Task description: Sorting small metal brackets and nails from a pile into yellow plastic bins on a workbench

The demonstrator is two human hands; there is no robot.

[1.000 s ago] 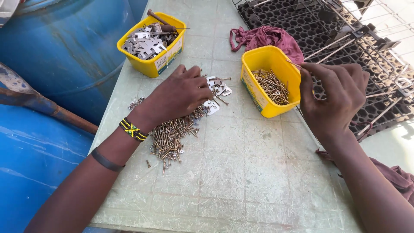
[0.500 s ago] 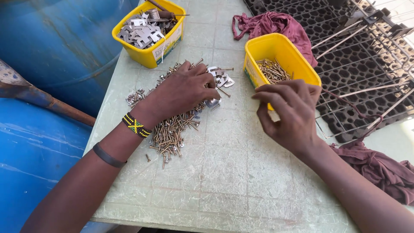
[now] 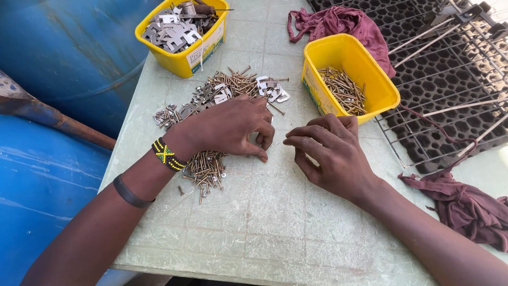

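Note:
A loose pile of brass-coloured screws (image 3: 225,87), mixed with small metal clips, lies on the pale green table (image 3: 264,222). My left hand (image 3: 227,127) rests on this pile, fingers curled down and pinching among the screws, with more screws (image 3: 206,168) spilling out below the wrist. My right hand (image 3: 330,153) hovers just right of it, fingers bent toward the left fingertips, with nothing visible in it. Directly behind the right hand stands a yellow tub (image 3: 317,87) with screws in its bottom.
A second yellow tub (image 3: 182,61) of grey metal clips stands at the back left. A black plastic grid (image 3: 439,79) with a wire rack on it fills the right side. Maroon cloths lie at the back (image 3: 338,21) and right (image 3: 465,206). Blue barrels (image 3: 69,47) flank the table's left edge.
My right hand has come back from above the screw tub down to the table beside my left hand. My left hand has slid toward me over the pile.

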